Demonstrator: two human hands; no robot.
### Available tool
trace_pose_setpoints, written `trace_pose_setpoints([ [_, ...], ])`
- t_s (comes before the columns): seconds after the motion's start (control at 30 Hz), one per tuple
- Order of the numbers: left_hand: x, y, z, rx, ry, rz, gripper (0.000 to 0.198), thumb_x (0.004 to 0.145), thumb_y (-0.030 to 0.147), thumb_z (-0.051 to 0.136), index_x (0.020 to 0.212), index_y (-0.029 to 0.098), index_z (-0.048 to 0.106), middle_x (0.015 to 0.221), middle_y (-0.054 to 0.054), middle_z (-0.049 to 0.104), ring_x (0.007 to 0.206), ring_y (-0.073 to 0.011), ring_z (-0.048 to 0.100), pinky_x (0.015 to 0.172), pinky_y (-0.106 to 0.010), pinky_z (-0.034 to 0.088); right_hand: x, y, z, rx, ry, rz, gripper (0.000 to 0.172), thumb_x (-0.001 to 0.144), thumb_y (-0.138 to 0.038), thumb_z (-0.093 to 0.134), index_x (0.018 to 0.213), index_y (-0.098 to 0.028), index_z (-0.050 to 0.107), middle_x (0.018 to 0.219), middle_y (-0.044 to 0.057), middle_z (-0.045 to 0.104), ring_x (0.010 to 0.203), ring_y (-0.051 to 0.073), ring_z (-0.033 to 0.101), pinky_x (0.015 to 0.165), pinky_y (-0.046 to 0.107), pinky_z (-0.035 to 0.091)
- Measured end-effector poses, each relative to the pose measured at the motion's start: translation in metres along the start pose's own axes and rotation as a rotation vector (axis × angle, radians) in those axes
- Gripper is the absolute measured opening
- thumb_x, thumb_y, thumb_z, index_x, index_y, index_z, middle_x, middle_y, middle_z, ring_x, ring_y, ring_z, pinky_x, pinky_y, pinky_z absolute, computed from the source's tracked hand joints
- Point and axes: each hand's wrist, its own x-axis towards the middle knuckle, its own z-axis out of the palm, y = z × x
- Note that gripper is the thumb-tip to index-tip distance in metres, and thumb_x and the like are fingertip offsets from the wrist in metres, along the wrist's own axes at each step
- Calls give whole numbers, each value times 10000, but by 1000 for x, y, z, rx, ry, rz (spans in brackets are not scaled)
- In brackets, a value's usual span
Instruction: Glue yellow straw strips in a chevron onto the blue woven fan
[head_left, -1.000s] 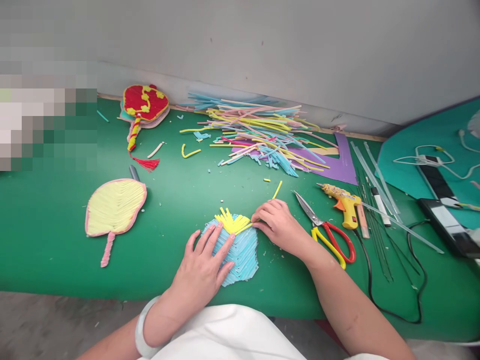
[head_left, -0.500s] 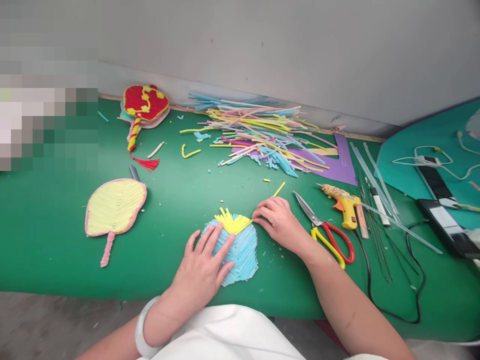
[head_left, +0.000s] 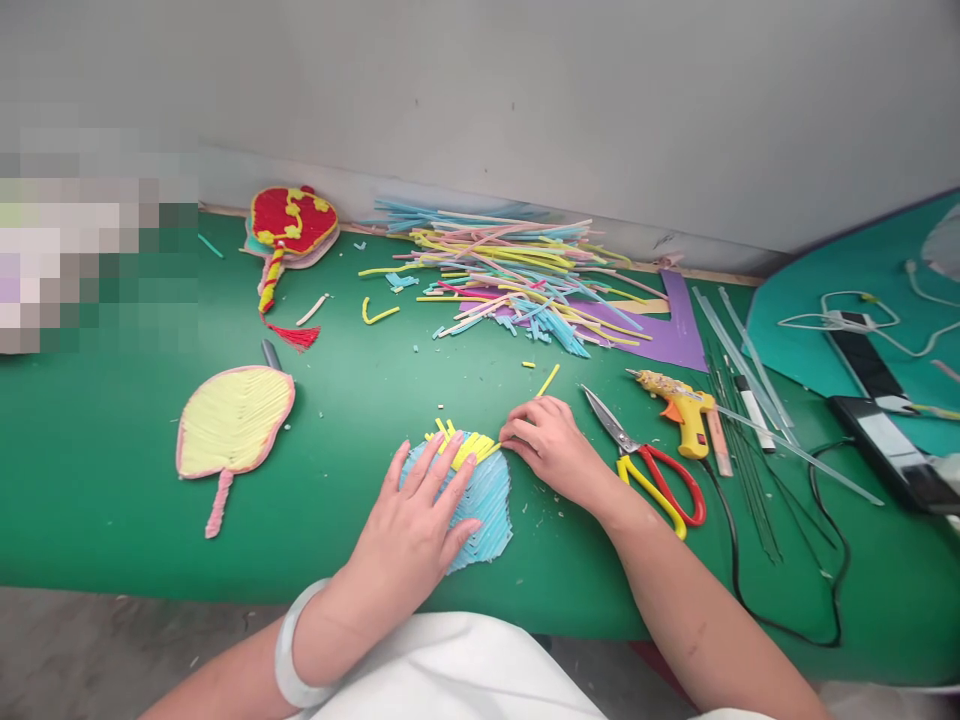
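the blue panel (head_left: 487,510) lies flat on the bench (head_left: 322,550), right in front of you, its lower left part hidden under your left hand (head_left: 409,525). that hand is spread, palm down, its fingertips reaching across the panel to the short yellow strips fanned at its far edge. your right hand (head_left: 551,445) rests just beyond the panel's right edge, thumb and forefinger pressed together, and seems to pinch the outer end of the rightmost yellow strip (head_left: 486,453); the fingertips hide the exact contact.

the relation that matters, as i judge it, is that strip's long axis: it slants from the middle of the fan outward, to your right and slightly away from you, so it points almost straight at your right grip. your right hand is nearer its outer end, your left its inner end. the scissors (head_left: 634,450) lie to the right of your right hand, apart from it, blades angled away from you.
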Motion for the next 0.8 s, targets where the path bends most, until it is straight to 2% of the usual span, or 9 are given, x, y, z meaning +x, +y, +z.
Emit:
trace_pose_setpoints([
  [0.1, 6, 3, 8, 23, -80, 47, 631, 998, 486, 422, 1499, 109, 359, 1577, -136, 348, 1456, -302, 329, 1190, -533, 231, 0, 0, 0, 2, 7, -2, 137, 978, -247, 548, 916, -211, 664, 978, 55, 657, 960, 203, 538, 977, 398, 363],
  [0.23, 9, 5, 17, 3, -136, 67, 678, 996, 526, 406, 1504, 83, 336, 1581, -142, 328, 1460, -283, 328, 1175, -484, 300, -1, 0, 1, 4, 9, -4, 146, 982, -256, 542, 915, -214, 665, 981, 56, 655, 962, 203, 537, 978, 400, 363],
  [0.4, 8, 4, 20, -1, -145, 72, 689, 991, 531, 418, 1504, 80, 333, 1588, -137, 306, 1454, -287, 342, 1162, -483, 331, 0, 1, 2, 4, 11, -4, 145, 983, -252, 539, 912, -214, 659, 979, 52, 650, 948, 198, 530, 987, 400, 358],
  [0.8, 4, 5, 29, 34, -119, 85, 721, 985, 567, 399, 1501, 67, 345, 1599, -149, 264, 1474, -290, 295, 1178, -456, 311, 1, 1, 6, -8, 5, 1, 144, 986, -259, 534, 921, -214, 655, 973, 50, 654, 959, 200, 532, 1003, 397, 346],
])
